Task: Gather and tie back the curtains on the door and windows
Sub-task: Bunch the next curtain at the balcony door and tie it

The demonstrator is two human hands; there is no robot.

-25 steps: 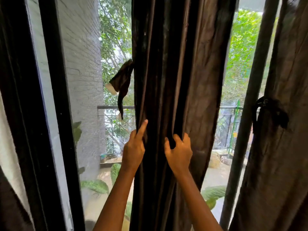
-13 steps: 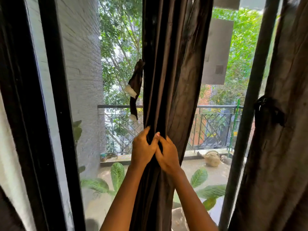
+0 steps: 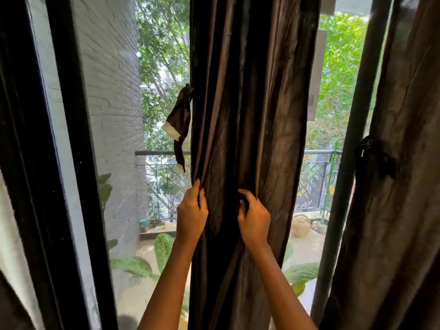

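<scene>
Left hand [image 3: 191,211] fingers pinched on the curtain's [image 3: 250,115] left edge fold; right hand [image 3: 254,216] fingers curled, gripping pleats just beside. Curtain hangs directly above and below both hands. Judged soft, light, slippery-sheened; best gathered at mid-height. Tie-back strap [image 3: 179,125] dangles above-left of left fingers. No legible writing.

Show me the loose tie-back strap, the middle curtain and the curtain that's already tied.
Tie-back strap [image 3: 179,120], head view, on its upper dark band.
Middle curtain [image 3: 250,103], head view, on its central folds.
Tied curtain [image 3: 409,210], head view, on fabric below its knot.
</scene>
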